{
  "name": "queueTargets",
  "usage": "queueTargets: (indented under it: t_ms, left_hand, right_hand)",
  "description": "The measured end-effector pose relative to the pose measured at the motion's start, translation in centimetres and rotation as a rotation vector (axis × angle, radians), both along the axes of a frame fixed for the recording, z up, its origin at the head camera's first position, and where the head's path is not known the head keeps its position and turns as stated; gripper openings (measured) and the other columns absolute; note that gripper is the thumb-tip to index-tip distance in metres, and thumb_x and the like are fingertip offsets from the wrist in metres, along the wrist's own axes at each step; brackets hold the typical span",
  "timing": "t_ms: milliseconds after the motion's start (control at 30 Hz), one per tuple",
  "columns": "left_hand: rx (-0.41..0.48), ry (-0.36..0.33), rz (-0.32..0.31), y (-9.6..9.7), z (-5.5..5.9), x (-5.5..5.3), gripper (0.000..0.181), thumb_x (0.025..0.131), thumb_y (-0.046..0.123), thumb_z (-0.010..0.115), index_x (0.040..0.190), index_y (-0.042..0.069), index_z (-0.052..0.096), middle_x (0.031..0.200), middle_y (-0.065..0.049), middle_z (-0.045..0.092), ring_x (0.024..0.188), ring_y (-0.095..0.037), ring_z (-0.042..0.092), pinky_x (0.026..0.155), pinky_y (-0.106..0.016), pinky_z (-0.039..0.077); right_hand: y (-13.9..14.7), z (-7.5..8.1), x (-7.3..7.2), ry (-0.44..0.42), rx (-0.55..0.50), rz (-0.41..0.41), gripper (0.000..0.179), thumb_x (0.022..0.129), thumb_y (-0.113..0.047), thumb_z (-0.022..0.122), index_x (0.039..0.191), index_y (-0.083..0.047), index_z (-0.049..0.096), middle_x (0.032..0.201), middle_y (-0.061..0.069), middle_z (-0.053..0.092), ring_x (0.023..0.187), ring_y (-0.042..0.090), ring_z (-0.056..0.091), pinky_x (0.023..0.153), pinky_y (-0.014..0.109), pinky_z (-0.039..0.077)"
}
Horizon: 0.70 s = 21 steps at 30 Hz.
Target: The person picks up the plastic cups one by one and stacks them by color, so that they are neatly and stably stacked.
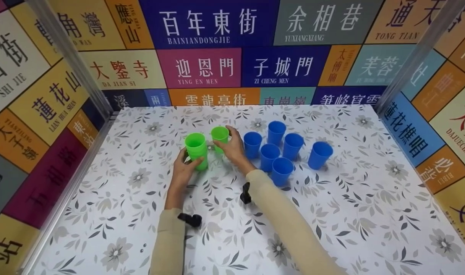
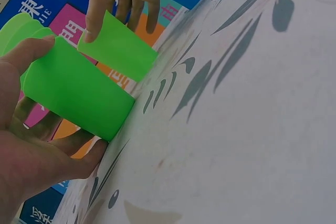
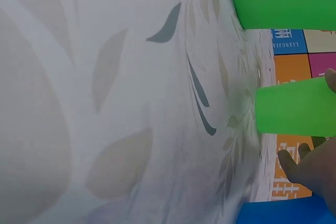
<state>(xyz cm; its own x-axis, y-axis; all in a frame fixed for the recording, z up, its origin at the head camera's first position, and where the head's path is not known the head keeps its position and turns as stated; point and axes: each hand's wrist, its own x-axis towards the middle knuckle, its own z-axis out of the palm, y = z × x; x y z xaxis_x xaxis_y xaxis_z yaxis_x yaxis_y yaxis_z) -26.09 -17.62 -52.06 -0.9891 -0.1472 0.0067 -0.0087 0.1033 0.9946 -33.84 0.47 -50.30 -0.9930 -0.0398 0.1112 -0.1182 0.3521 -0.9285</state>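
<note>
My left hand grips a stack of nested green cups from its left side, with the thumb across the front. In the left wrist view the stacked rims show at the upper end, and the bottom cup's base is right at the tabletop. My right hand holds another green cup, thumb in front and fingers behind at its right side. This cup stands upright just right of the stack and a little farther back, with a narrow gap between them. In the right wrist view its base is close to the cloth.
Several upright blue cups form a loose group to the right of my right hand. One blue cup stands apart at the group's right. Beneath everything is a floral tablecloth, with sign-covered panels at the back and sides.
</note>
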Motion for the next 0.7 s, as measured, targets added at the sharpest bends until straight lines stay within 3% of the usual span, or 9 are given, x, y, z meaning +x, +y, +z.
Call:
queueTargets:
  t_ms: [167,333,500,700]
  left_hand:
    - [0.006,0.001,0.000,0.0,-0.1,-0.1,0.076,0.088,0.022,0.077,0.153,0.009,0.038,0.157,-0.016,0.040,0.150,-0.032,0.034,0.122,-0.044,0.033]
    - [0.011,-0.003,-0.005,0.0,-0.1,-0.2,0.076,0.089,0.021,0.076,0.154,0.009,0.037,0.157,-0.017,0.040,0.149,-0.032,0.035,0.122,-0.044,0.034]
    - [0.018,-0.006,-0.016,0.0,-0.1,-0.3,0.077,0.089,0.021,0.075,0.154,0.009,0.036,0.158,-0.017,0.039,0.149,-0.034,0.035,0.121,-0.046,0.035]
    - [-0.002,-0.022,-0.006,0.0,-0.1,-0.1,0.076,0.089,0.023,0.075,0.153,0.011,0.037,0.159,-0.015,0.038,0.150,-0.032,0.034,0.122,-0.044,0.034]
  right_hand:
    - [0.0,0.1,0.3,0.024,-0.005,-0.008,0.077,0.087,-0.024,0.079,0.150,-0.004,0.041,0.145,0.019,0.051,0.135,0.032,0.048,0.113,0.044,0.041]
    - [0.0,0.8,0.9,0.027,-0.075,-0.018,0.076,0.087,-0.024,0.079,0.150,-0.004,0.041,0.145,0.018,0.051,0.134,0.032,0.049,0.112,0.045,0.043]
    - [-0.2,2.7,1.4,0.057,-0.145,-0.017,0.075,0.087,-0.024,0.079,0.149,-0.005,0.042,0.143,0.017,0.052,0.131,0.031,0.051,0.108,0.046,0.045]
    - [-0.2,5.3,1.6,0.105,-0.148,-0.005,0.073,0.087,-0.024,0.079,0.148,-0.006,0.044,0.138,0.015,0.054,0.127,0.028,0.053,0.098,0.041,0.050]
